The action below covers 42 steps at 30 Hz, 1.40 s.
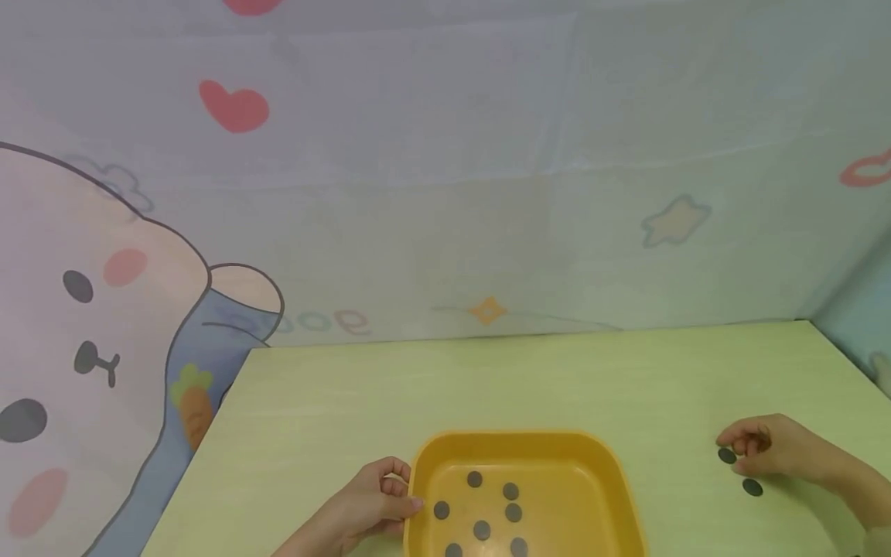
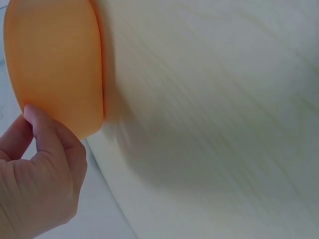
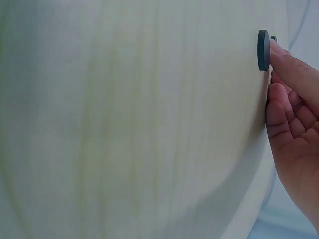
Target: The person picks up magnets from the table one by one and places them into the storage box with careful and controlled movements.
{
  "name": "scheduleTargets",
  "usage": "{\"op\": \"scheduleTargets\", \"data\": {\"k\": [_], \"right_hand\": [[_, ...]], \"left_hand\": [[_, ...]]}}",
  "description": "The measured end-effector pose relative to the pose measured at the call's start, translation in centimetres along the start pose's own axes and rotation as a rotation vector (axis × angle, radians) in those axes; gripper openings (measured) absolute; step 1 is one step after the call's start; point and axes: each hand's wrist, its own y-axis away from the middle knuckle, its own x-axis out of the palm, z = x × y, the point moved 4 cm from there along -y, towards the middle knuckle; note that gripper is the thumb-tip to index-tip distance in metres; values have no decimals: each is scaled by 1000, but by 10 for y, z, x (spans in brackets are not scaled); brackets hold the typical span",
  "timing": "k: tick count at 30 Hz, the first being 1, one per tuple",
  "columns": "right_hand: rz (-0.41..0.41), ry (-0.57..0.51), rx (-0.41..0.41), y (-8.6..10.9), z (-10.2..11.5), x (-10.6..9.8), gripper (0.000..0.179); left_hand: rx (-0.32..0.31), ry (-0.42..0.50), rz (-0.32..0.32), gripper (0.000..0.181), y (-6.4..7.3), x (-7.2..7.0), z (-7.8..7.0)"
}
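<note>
My left hand (image 1: 376,499) grips the left rim of a yellow plastic tray (image 1: 522,442), thumb over the edge. In the left wrist view the fingers (image 2: 42,124) hold the tray's outer wall (image 2: 60,64). Over at the right, my right hand (image 1: 776,447) has a small dark round disc (image 1: 727,456) between thumb and index finger, at the tabletop. A second dark disc (image 1: 752,487) lies just beside the thumb. In the right wrist view this disc (image 3: 263,50) is in front, and the thumb largely hides the other one.
Several dark discs (image 1: 482,530) lie scattered in the tray, mostly in its left half. The tray's near side is cut off by the frame. A pale yellow-green table (image 1: 557,387) runs back to a printed cloth backdrop (image 1: 445,193), which also hangs at the sides.
</note>
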Motion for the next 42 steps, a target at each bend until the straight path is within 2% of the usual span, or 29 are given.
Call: {"op": "scheduleTargets", "data": {"k": [3, 12, 19, 23, 29, 42], "right_hand": [[11, -13, 23, -1, 1, -1, 24], [21, -5, 24, -2, -1, 1, 22], [46, -2, -40, 1, 2, 2, 17], [31, 41, -56, 0, 3, 2, 16], [5, 88, -26, 0, 2, 3, 15], [-38, 102, 77, -2, 5, -2, 22]], "left_hand": [[2, 2, 0, 29, -1, 0, 0], [9, 15, 10, 28, -1, 2, 0], [18, 17, 22, 27, 0, 5, 0], [15, 16, 19, 27, 1, 5, -1], [13, 10, 18, 27, 1, 4, -1], [11, 2, 4, 27, 2, 2, -3]]}}
